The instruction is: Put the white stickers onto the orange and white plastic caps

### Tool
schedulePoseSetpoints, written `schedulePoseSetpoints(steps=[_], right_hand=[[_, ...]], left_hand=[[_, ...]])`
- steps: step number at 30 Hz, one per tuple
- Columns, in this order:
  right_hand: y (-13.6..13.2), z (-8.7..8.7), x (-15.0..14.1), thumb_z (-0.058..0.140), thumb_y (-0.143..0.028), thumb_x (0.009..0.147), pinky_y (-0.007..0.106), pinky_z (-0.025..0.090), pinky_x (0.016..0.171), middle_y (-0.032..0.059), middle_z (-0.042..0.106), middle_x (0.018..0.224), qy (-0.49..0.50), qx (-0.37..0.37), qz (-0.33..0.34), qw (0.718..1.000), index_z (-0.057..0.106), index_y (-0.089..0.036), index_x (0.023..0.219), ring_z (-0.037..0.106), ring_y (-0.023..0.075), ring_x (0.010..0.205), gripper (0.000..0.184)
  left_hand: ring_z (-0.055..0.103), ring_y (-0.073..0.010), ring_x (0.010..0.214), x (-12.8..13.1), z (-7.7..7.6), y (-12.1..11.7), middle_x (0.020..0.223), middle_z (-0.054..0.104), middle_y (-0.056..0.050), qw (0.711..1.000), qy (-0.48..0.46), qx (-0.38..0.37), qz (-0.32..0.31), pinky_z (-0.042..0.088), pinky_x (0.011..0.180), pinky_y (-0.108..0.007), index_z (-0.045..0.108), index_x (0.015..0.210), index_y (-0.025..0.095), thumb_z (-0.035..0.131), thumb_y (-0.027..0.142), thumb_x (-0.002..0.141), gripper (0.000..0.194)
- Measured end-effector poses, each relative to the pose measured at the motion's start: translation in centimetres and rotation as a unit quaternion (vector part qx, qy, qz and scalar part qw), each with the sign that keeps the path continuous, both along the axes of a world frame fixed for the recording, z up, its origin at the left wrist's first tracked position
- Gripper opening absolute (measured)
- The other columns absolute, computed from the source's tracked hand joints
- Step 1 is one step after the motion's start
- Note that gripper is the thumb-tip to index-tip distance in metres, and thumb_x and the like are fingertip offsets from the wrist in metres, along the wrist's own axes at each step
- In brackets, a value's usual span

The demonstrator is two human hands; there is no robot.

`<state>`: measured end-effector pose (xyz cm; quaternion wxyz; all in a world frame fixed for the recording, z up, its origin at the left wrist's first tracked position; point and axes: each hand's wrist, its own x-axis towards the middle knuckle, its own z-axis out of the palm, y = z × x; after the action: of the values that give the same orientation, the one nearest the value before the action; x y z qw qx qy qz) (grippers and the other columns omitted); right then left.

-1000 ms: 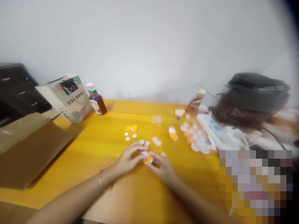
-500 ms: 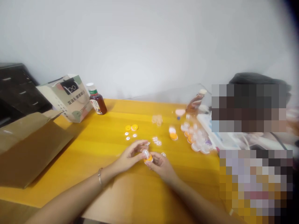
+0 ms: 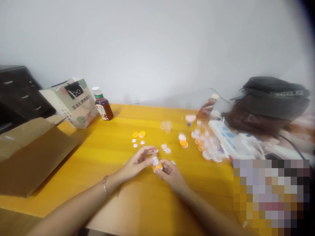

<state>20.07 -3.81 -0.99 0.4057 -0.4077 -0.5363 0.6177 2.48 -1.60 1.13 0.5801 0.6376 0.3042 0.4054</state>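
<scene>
Just above the table, both hands meet at a small container (image 3: pixel 157 166) with an orange base and a clear upper part. My left hand (image 3: pixel 140 160), with a bracelet on its wrist, closes its thumb on the upper part; whitish bits show by its fingertips, too blurred to name. My right hand (image 3: pixel 170 173) grips the orange base from the other side. Small white perforated discs (image 3: pixel 167 150) lie just beyond the hands. Farther left are two yellow rings (image 3: pixel 142 134) and several little white round pieces (image 3: pixel 135 145).
Clear cups (image 3: pixel 168 127) and an orange-and-white piece (image 3: pixel 183 143) lie farther back. Several clear and orange containers (image 3: pixel 209 151) cluster right, near a power strip (image 3: pixel 227 139), a tilted drink bottle (image 3: pixel 207 106) and a person in a cap (image 3: pixel 273 90). A cardboard box (image 3: pixel 34 157), paper bag (image 3: pixel 80 113) and dark bottle (image 3: pixel 104 109) are left.
The container has turned slightly between my hands, its clear part now looking whiter and more upright. The view has shifted a little; both hands keep their hold.
</scene>
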Motion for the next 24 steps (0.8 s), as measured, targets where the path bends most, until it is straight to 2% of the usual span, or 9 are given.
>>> schedulePoseSetpoints(steps=[3, 5, 8, 12, 15, 20, 22, 24], right_hand=[[-0.1, 0.0, -0.2, 0.068, -0.041, 0.066, 0.024, 0.042, 0.06, -0.0018, 0.059, 0.071, -0.005, 0.027, -0.015, 0.999, 0.051, -0.02, 0.076, 0.053, 0.0116, 0.064, 0.029], [-0.2, 0.0, -0.2, 0.07, -0.04, 0.064, 0.025, 0.042, 0.059, -0.0019, 0.06, 0.071, -0.013, 0.031, -0.018, 0.999, 0.049, -0.02, 0.077, 0.053, 0.0118, 0.063, 0.031], [-0.2, -0.1, -0.1, 0.071, -0.041, 0.063, 0.023, 0.041, 0.055, -0.0037, 0.058, 0.066, -0.012, 0.01, -0.012, 1.0, 0.049, -0.021, 0.074, 0.051, 0.0103, 0.058, 0.032], [-0.1, -0.1, 0.1, 0.065, -0.046, 0.068, 0.022, 0.037, 0.049, -0.0067, 0.05, 0.056, 0.013, -0.037, 0.023, 0.999, 0.05, -0.021, 0.074, 0.044, 0.0081, 0.047, 0.03], [-0.1, -0.1, 0.0, 0.066, -0.044, 0.067, 0.023, 0.038, 0.053, -0.0055, 0.053, 0.061, 0.016, -0.014, 0.006, 1.0, 0.049, -0.02, 0.074, 0.047, 0.0089, 0.053, 0.03], [-0.3, -0.3, -0.3, 0.069, -0.038, 0.066, 0.024, 0.039, 0.059, -0.0023, 0.058, 0.073, 0.003, 0.022, -0.005, 1.0, 0.047, -0.02, 0.077, 0.051, 0.011, 0.063, 0.03], [-0.4, -0.1, -0.3, 0.069, -0.038, 0.066, 0.024, 0.038, 0.058, -0.0031, 0.057, 0.071, 0.007, 0.015, 0.009, 1.0, 0.047, -0.02, 0.077, 0.05, 0.0105, 0.061, 0.029], [-0.5, 0.1, -0.2, 0.068, -0.039, 0.067, 0.024, 0.038, 0.058, -0.0034, 0.055, 0.07, 0.021, 0.009, 0.026, 0.999, 0.048, -0.021, 0.076, 0.049, 0.0105, 0.061, 0.028]], left_hand=[[0.051, -0.0187, 0.1, 0.4, -0.7, -0.1, 0.11, 0.052, -0.008, 0.996, 0.052, 0.014, 0.064, 0.042, 0.087, -0.034, 0.046, 0.114, 0.021, 0.061, 0.028, 0.078, 0.04], [0.054, -0.0168, 0.091, 0.6, -0.9, -0.3, 0.099, 0.055, -0.006, 0.995, 0.07, 0.016, 0.076, 0.044, 0.083, -0.032, 0.048, 0.111, 0.02, 0.064, 0.028, 0.075, 0.04], [0.055, -0.0164, 0.091, 0.6, -0.4, -0.3, 0.097, 0.058, -0.007, 0.998, 0.046, 0.007, 0.044, 0.043, 0.085, -0.032, 0.049, 0.109, 0.018, 0.062, 0.028, 0.077, 0.035], [0.049, -0.0211, 0.11, 0.0, 0.3, -0.1, 0.117, 0.052, -0.012, 0.998, -0.034, -0.03, -0.054, 0.037, 0.094, -0.039, 0.043, 0.118, 0.021, 0.054, 0.03, 0.083, 0.037], [0.044, -0.0217, 0.115, 0.0, -0.2, 0.1, 0.124, 0.046, -0.011, 1.0, -0.02, -0.013, -0.016, 0.036, 0.096, -0.038, 0.043, 0.118, 0.022, 0.056, 0.031, 0.082, 0.04], [0.053, -0.0168, 0.092, 0.5, -1.1, -0.2, 0.1, 0.054, -0.006, 0.997, 0.043, 0.006, 0.066, 0.043, 0.082, -0.031, 0.047, 0.109, 0.02, 0.064, 0.03, 0.075, 0.04], [0.054, -0.0154, 0.087, 0.4, -0.8, -0.3, 0.093, 0.056, -0.005, 0.997, 0.046, 0.005, 0.057, 0.042, 0.08, -0.03, 0.048, 0.106, 0.019, 0.064, 0.029, 0.075, 0.036], [0.055, -0.0164, 0.088, 0.2, -0.2, -0.3, 0.095, 0.057, -0.007, 1.0, 0.008, -0.004, 0.001, 0.042, 0.081, -0.032, 0.046, 0.108, 0.018, 0.06, 0.029, 0.078, 0.034]])
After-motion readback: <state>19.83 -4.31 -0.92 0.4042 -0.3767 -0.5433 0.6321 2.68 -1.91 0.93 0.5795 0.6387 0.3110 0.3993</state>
